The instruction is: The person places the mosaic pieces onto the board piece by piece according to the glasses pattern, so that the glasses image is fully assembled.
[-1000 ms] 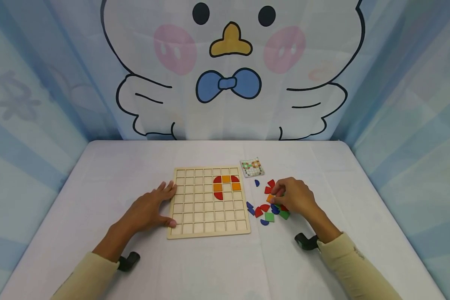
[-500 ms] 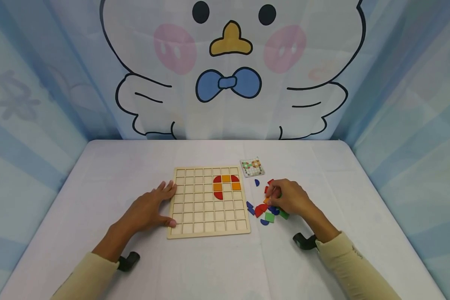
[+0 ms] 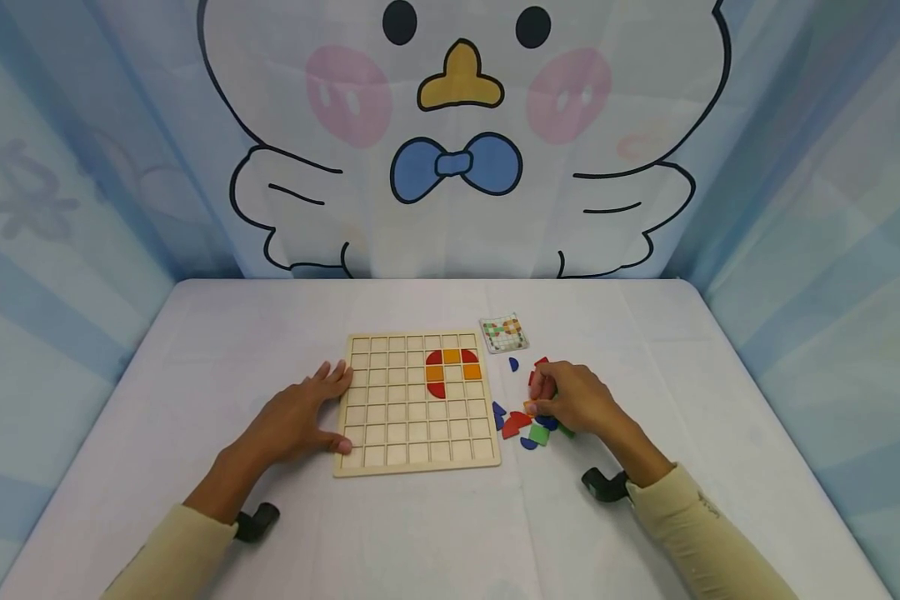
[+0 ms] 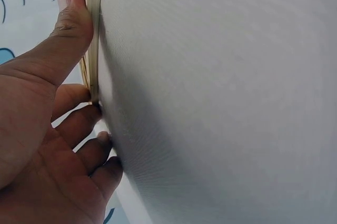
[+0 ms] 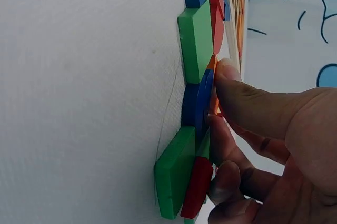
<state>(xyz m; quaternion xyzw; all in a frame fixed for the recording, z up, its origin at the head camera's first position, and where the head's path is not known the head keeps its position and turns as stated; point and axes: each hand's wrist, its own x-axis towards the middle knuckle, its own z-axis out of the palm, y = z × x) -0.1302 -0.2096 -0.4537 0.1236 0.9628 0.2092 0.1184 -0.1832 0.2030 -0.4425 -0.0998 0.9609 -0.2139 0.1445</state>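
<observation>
The orange square tile [image 3: 527, 407], apparently wooden, lies among the loose pieces right of the board, its edges pinched by the thumb and curled forefinger of the right hand [image 3: 579, 400]. Compared with a second ago, hand and tile sit slightly nearer the board, and red rounded-edge pieces [image 3: 511, 428] beside it are displaced; in the inspector's judgement the tile is singled out but not yet placed. The left hand [image 3: 292, 421], fingers and thumb spread, rests against the left edge of the pale wooden grid board [image 3: 397, 436]. The board bears red curved inlays [image 3: 437, 390] and orange square inlays [image 3: 452, 356]. Small flat blue pieces [image 3: 498, 408] lie between pile and board, a minor obstruction; a green square tile [image 3: 539, 435] crowds behind. The right hand hides part of the pile. A small printed pattern card [image 3: 504, 333] lies just beside the board's far right corner, unobstructed.
</observation>
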